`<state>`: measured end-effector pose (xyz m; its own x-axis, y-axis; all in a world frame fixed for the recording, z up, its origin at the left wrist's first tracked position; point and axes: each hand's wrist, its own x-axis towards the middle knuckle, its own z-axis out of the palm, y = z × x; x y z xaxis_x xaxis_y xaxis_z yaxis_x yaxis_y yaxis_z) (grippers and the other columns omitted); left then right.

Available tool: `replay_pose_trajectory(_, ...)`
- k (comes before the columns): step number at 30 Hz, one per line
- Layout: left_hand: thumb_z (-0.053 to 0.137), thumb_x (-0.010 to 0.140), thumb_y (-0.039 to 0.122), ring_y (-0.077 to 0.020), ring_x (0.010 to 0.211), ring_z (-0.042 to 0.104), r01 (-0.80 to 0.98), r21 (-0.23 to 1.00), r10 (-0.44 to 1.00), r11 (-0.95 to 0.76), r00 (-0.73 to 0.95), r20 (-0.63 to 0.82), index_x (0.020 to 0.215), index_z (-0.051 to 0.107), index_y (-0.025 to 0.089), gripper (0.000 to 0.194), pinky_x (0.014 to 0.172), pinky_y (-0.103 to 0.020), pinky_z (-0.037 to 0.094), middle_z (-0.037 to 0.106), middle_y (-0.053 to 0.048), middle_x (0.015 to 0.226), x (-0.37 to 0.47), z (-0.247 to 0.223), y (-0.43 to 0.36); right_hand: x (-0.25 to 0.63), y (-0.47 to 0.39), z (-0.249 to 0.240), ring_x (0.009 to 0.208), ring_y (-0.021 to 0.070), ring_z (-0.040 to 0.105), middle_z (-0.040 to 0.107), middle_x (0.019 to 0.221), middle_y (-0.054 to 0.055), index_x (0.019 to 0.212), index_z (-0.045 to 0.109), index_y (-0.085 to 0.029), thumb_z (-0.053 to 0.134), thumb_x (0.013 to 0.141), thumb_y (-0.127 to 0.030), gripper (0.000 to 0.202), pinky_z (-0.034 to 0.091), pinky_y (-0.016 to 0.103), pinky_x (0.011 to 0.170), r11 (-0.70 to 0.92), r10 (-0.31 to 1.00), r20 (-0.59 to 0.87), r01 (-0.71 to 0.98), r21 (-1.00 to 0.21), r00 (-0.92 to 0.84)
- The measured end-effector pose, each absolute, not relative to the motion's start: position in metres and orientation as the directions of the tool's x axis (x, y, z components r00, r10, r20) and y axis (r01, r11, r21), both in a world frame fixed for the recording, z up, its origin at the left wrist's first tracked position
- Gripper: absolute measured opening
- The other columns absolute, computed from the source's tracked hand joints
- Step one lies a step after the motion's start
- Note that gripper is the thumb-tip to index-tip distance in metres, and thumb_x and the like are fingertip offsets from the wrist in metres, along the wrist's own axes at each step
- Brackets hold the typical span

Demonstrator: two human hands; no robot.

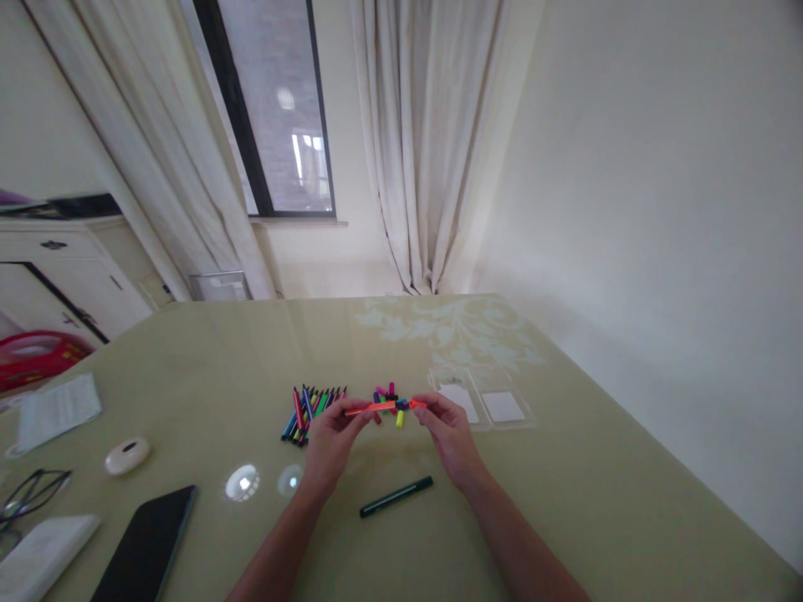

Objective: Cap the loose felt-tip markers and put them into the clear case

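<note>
My left hand (331, 439) pinches an orange marker (371, 409) held level above the table. In my right hand (450, 433), between thumb and fingers, is a small orange marker cap (417, 405). A gap shows between marker and cap, though small dark and blue caps behind it make the marker's tip hard to make out. Several loose coloured caps lie behind the hands, with a yellow cap (400, 419) nearest. Left of them is a pile of uncapped markers (301, 414), partly covered by my left hand. A dark green marker (396, 497) lies in front of both hands.
An open clear plastic case (530, 418) with white cards lies right of the caps. On the left are a black phone (147, 543), a white box-like item (47, 552), glasses (41, 493), a round white object (127, 456) and a face mask (59, 410). A wall borders the table's right.
</note>
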<state>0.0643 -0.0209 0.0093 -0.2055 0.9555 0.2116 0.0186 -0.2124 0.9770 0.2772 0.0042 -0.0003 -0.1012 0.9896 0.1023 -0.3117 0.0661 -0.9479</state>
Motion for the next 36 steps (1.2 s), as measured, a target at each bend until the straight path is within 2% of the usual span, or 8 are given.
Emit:
replay_pose_trajectory(8, 0.082, 0.079, 0.037, -0.0218, 0.08, 0.078, -0.009, 0.976, 0.964, -0.22, -0.154, 0.216, 0.092, 0.076, 0.017, 0.024, 0.078, -0.031, 0.063, 0.081, -0.007, 0.085, 0.066, 0.007, -0.022, 0.278, 0.002, 0.004, 0.077, 0.0184, 0.061, 0.074, 0.083, 0.003, 0.097, 0.083, -0.022, 0.082, 0.081, -0.046, 0.028, 0.048, 0.032, 0.075, 0.129, 0.982, 0.151, -0.176, -0.976, -0.117)
replay_pose_trajectory(14, 0.083, 0.078, 0.036, -0.0217, 0.08, 0.078, 0.074, 0.971, 0.962, -0.229, -0.135, 0.238, 0.091, 0.079, 0.018, 0.023, 0.076, -0.029, 0.063, 0.082, -0.007, 0.089, 0.064, 0.005, -0.022, 0.281, 0.002, 0.008, 0.078, 0.0195, 0.064, 0.075, 0.086, 0.004, 0.099, 0.083, -0.022, 0.078, 0.085, -0.048, 0.03, 0.05, 0.032, 0.074, 0.185, 0.966, 0.191, -0.049, -0.982, -0.177)
replay_pose_trajectory(17, 0.082, 0.079, 0.037, -0.0217, 0.083, 0.078, 0.112, 0.967, 0.967, -0.229, -0.092, 0.239, 0.093, 0.081, 0.019, 0.022, 0.078, -0.029, 0.063, 0.082, -0.007, 0.092, 0.063, 0.004, -0.022, 0.282, 0.003, 0.005, 0.075, 0.0189, 0.065, 0.076, 0.086, 0.005, 0.099, 0.082, -0.02, 0.08, 0.083, -0.048, 0.031, 0.05, 0.03, 0.07, 0.182, 0.961, 0.186, -0.036, -0.983, -0.205)
replay_pose_trajectory(21, 0.082, 0.079, 0.037, -0.0219, 0.084, 0.078, 0.124, 0.969, 0.972, -0.213, -0.069, 0.222, 0.094, 0.083, 0.021, 0.023, 0.076, -0.028, 0.063, 0.083, -0.007, 0.095, 0.062, 0.003, -0.022, 0.283, 0.003, 0.005, 0.065, 0.0169, 0.061, 0.073, 0.072, 0.003, 0.093, 0.082, -0.019, 0.083, 0.078, -0.046, 0.031, 0.047, 0.028, 0.062, 0.15, 0.971, 0.155, -0.039, -0.988, -0.182)
replay_pose_trajectory(28, 0.084, 0.074, 0.036, -0.0243, 0.082, 0.079, 0.094, 0.978, 0.977, -0.188, -0.088, 0.196, 0.09, 0.085, 0.021, 0.022, 0.076, -0.031, 0.065, 0.083, -0.008, 0.094, 0.065, 0.004, -0.024, 0.284, -0.001, 0.007, 0.06, 0.0165, 0.061, 0.072, 0.067, 0.003, 0.092, 0.084, -0.019, 0.08, 0.08, -0.044, 0.028, 0.05, 0.028, 0.06, 0.147, 0.971, 0.148, -0.021, -0.989, -0.188)
replay_pose_trajectory(36, 0.082, 0.077, 0.039, -0.0273, 0.088, 0.079, 0.109, 0.976, 0.979, -0.189, -0.057, 0.196, 0.091, 0.085, 0.023, 0.021, 0.082, -0.037, 0.064, 0.083, -0.008, 0.096, 0.069, 0.005, -0.026, 0.282, 0.0, -0.003, 0.063, 0.0176, 0.063, 0.073, 0.07, 0.003, 0.093, 0.083, -0.02, 0.08, 0.081, -0.046, 0.029, 0.051, 0.029, 0.062, 0.144, 0.968, 0.142, -0.004, -0.99, -0.209)
